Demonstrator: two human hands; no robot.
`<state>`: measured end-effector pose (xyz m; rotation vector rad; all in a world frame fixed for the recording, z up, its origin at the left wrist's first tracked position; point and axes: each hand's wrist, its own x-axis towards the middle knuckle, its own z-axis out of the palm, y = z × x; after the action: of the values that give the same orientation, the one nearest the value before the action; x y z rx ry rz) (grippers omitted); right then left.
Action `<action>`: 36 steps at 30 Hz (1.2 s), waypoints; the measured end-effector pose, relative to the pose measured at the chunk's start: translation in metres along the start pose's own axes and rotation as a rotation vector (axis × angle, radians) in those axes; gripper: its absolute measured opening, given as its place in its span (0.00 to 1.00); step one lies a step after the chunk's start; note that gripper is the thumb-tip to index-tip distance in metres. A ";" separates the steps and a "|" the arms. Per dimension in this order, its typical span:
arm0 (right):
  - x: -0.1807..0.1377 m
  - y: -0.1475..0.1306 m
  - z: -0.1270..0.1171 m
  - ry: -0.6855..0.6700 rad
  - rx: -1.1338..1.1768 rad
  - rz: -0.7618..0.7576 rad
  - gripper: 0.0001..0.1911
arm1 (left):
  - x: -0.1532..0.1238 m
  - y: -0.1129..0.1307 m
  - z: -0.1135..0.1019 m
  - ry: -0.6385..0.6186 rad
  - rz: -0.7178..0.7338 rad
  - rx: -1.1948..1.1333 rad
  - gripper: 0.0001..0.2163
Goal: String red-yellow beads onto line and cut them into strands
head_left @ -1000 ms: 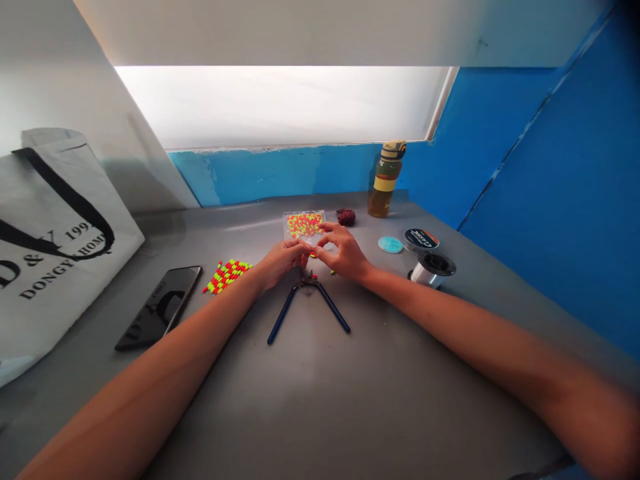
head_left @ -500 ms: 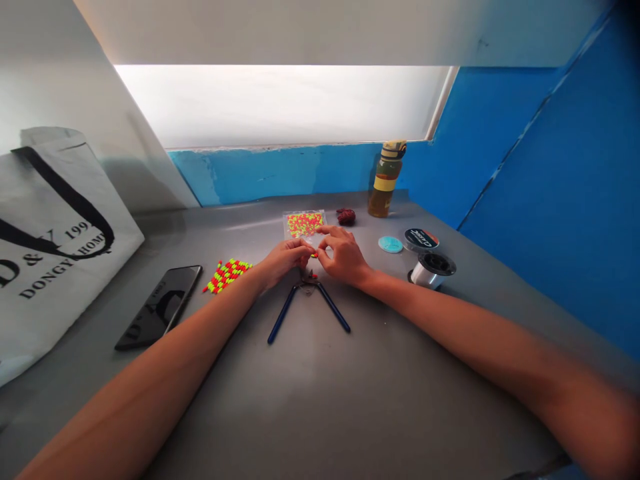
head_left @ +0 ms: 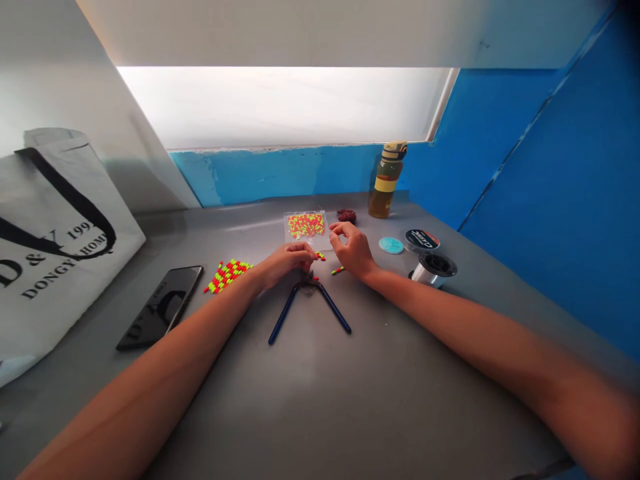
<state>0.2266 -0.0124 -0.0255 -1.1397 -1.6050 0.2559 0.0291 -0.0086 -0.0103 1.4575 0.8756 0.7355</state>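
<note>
The left hand (head_left: 286, 263) has its thumb and fingers pinched together on a short beaded piece (head_left: 321, 256) in red and yellow-green, whose end pokes out past the fingertips near the middle of the grey surface (head_left: 310, 400). The right hand (head_left: 354, 250) is just beside it, raised and apart from the left, thumb and forefinger curled toward each other; the tips are too small to tell whether they meet or pinch a thread. A few more beads (head_left: 338, 271) show by its near edge.

Pliers (head_left: 334, 308) with blue handles spread lie just below the left hand. Beyond the hands is a clear packet of loose beads (head_left: 306, 225), with a dark red bundle (head_left: 347, 216) to its right and a bottle (head_left: 385, 187) of amber liquid standing upright behind. On the right are a pale blue disc (head_left: 391, 245), a black round label (head_left: 423, 239) and a spool (head_left: 429, 272). A woven bead panel (head_left: 227, 276) lies left of the left hand, near a dark phone (head_left: 161, 307).
</note>
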 end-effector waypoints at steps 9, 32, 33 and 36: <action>-0.009 -0.004 0.006 -0.073 -0.029 -0.239 0.04 | 0.001 0.000 -0.002 0.017 0.027 -0.196 0.17; -0.014 -0.003 0.007 -0.162 -0.015 -0.271 0.05 | 0.008 -0.013 -0.006 0.145 0.037 -0.270 0.15; -0.013 -0.003 0.007 -0.155 -0.020 -0.266 0.05 | 0.008 -0.014 -0.007 0.149 0.032 -0.272 0.15; -0.011 -0.002 0.007 -0.117 -0.012 -0.250 0.05 | 0.009 -0.014 -0.008 0.153 0.017 -0.263 0.13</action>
<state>0.2193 -0.0189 -0.0339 -0.9357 -1.8355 0.1512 0.0257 0.0034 -0.0246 1.1882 0.8481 0.9473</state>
